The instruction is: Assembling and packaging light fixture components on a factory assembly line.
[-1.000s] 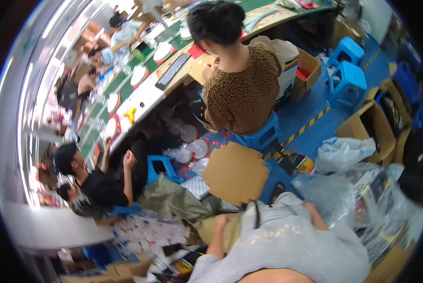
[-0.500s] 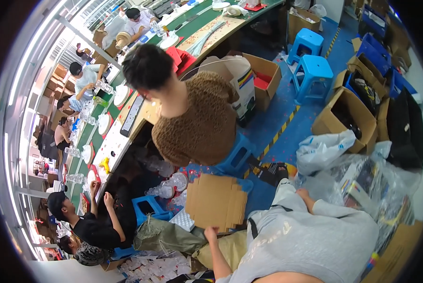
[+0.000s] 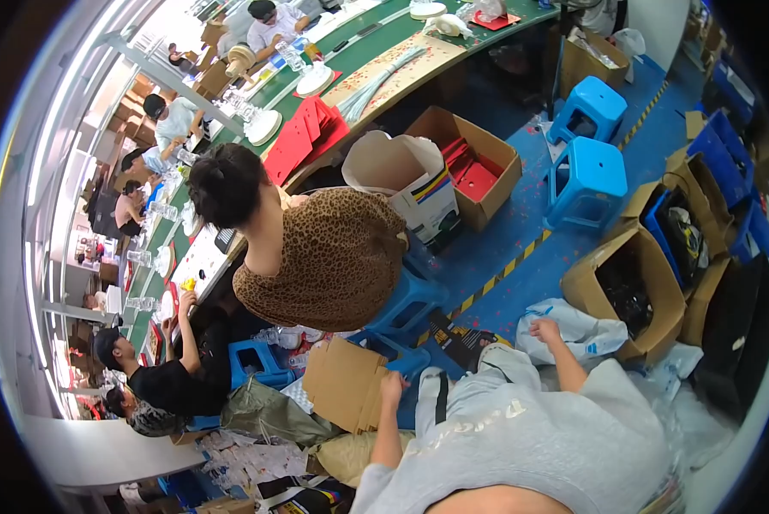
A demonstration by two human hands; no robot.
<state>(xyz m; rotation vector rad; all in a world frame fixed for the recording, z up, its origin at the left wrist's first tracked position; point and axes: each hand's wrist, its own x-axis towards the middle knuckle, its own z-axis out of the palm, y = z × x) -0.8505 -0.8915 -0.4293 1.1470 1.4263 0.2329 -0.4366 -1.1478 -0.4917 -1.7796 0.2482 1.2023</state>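
My left hand point(image 3: 392, 387) is closed at the right edge of a brown piece of flat cardboard point(image 3: 341, 383) with notched edges. Its fingertips are partly hidden, but the hand appears to grip that edge. The cardboard tilts above a tan sack point(image 3: 347, 458) and a grey-green sack point(image 3: 269, 411). My right hand point(image 3: 545, 331) is curled into a loose fist, with nothing visible in it. Behind it in the view lies a white plastic bag point(image 3: 564, 330); whether they touch I cannot tell.
Ahead, a person in a leopard-print top point(image 3: 329, 257) sits on a blue stool point(image 3: 410, 304) at the long worktable point(image 3: 401, 73). Blue stools point(image 3: 592, 176), a carton of red pieces point(image 3: 487, 193) and an open carton point(image 3: 590, 274) stand to the right. A black-clad person point(image 3: 161, 390) sits left.
My view has shifted. My left hand and the cardboard now appear farther left of my legs. My right hand has come up and forward beside the white bag.
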